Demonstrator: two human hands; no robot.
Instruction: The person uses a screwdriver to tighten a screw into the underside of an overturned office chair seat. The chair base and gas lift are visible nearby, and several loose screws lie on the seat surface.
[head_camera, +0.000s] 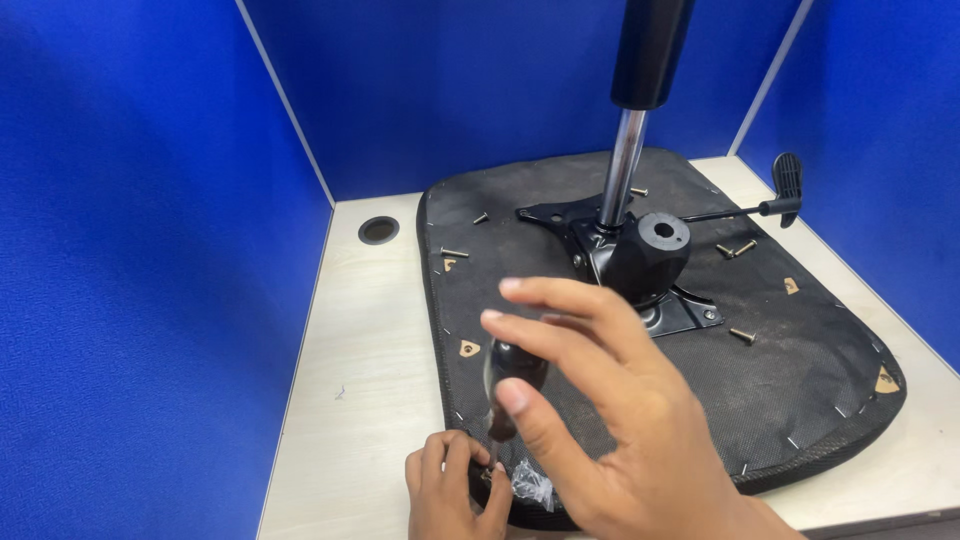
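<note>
Seat: we see an upturned chair seat (800, 370) with a black fabric underside lying on a pale desk (350, 360), walled in by blue partitions (130, 250).
Mechanism: a black metal tilt plate (640, 265) sits at the middle of the seat, with a chrome gas cylinder (623, 165) rising from it and a lever with a black paddle handle (787, 180) reaching to the far right.
Screwdriver: we make out a screwdriver (508, 385) with a dark, glossy handle standing upright at the near left edge of the seat; its tip is hidden behind the fingers.
Right hand: our right hand (610, 420) is spread wide, fingers extended, just in front of the screwdriver handle; we cannot tell whether it touches it, and it has hold of nothing.
Left hand: our left hand (455, 490) is curled at the seat's near edge, fingertips pinched around the screwdriver's lower end; what lies under them is hidden.
Loose screws: several screws (453, 252) lie scattered on the fabric, some far left, some right of the plate.
Desk hole: a round cable hole (378, 230) sits at the far left of the desk.
</note>
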